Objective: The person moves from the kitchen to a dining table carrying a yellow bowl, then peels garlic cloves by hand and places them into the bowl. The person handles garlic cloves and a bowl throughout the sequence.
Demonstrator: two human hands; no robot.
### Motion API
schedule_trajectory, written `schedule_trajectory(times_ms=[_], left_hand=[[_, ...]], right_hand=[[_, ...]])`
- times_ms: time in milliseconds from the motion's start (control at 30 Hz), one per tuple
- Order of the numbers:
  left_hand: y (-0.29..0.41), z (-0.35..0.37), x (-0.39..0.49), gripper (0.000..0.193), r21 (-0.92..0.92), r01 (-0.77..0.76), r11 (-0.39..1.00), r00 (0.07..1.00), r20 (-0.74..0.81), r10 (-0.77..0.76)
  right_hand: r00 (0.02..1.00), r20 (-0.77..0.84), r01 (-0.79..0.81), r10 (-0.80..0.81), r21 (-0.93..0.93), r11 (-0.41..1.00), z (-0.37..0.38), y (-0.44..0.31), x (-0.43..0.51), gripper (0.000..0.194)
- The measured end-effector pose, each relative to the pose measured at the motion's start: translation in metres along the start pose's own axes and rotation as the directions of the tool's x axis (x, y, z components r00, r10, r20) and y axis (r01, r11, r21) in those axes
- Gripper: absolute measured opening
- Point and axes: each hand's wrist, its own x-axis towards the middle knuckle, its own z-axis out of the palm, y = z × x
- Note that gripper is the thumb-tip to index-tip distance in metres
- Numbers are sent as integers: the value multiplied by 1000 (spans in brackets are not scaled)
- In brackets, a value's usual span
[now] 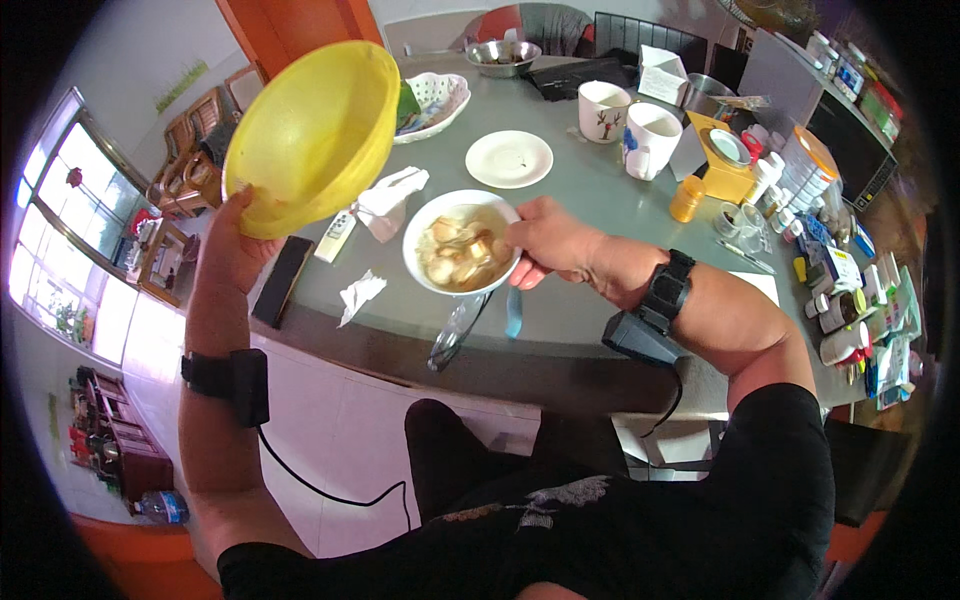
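Note:
My left hand (244, 232) grips the rim of a large yellow plastic bowl (307, 142), raised and tilted over the left side of the table. No contents show inside it. My right hand (555, 240) is closed on the right rim of a white bowl (420, 259). Pale slices in liquid (461, 247) fill much of this bowl. Whether its base touches the table is hidden. Behind it lies a white plate (509, 159) with a small dark speck. A crumpled tissue (362, 294) rests on the tabletop left of the white bowl.
On the grey table (570, 315) stand two white mugs (651, 139), an orange bottle (688, 199) and a perforated white basket (442, 109). A dark phone-like slab (283, 281) lies by the front edge near a remote control (336, 234). Several medicine bottles and boxes (840, 311) crowd the right.

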Motion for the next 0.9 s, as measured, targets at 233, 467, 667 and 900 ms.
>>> schedule_trajectory(times_ms=[233, 467, 667, 900], left_hand=[[-23, 29, -73, 38, 19, 33, 999, 997, 73, -34], [-59, 89, -89, 39, 86, 144, 986, 989, 23, -146], [-86, 129, -90, 37, 126, 189, 974, 978, 64, -198], [-103, 165, -92, 38, 163, 199, 966, 980, -10, -201]], right_hand=[[990, -140, 17, -13, 26, 1000, -44, 25, -99, 27], [942, -334, -9, 43, 104, 995, -82, 71, -180, 23], [935, -352, 17, 35, 141, 990, -102, 99, -196, 25], [959, -285, 39, 5, 149, 988, -110, 107, -184, 25]])
